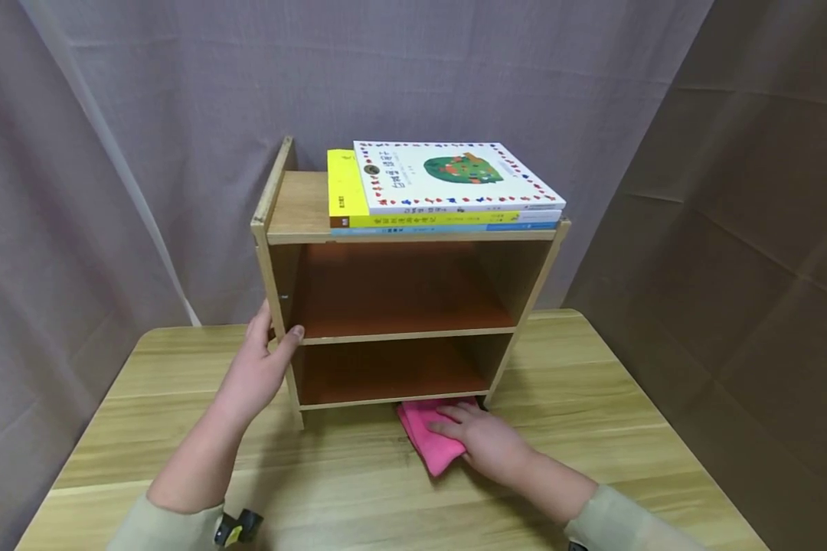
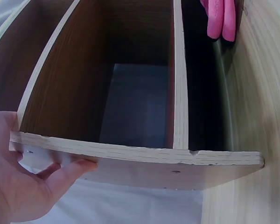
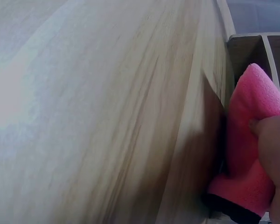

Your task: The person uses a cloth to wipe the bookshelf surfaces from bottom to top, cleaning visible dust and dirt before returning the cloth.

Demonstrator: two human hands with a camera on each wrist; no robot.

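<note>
A small wooden shelf unit [image 1: 406, 337] stands on the table, its compartments facing me. My left hand [image 1: 256, 375] grips its left side panel, thumb over the front edge and fingers around the outer face; the left wrist view shows this hand [image 2: 25, 182] at the panel [image 2: 144, 156]. Low at the right, my right hand [image 1: 492, 444] holds a folded pink cloth [image 1: 430, 440] at the gap under the bottom board. In the right wrist view the thumb lies against the cloth [image 3: 247, 154], which has a black edge; the other fingers are hidden there.
Several books [image 1: 448, 184] lie stacked on the top board, a white-covered one uppermost. The wooden table [image 1: 358, 490] extends in front of the unit and to both sides. Grey curtain fabric [image 1: 413, 76] hangs behind, with a darker cloth wall [image 1: 737, 229] at the right.
</note>
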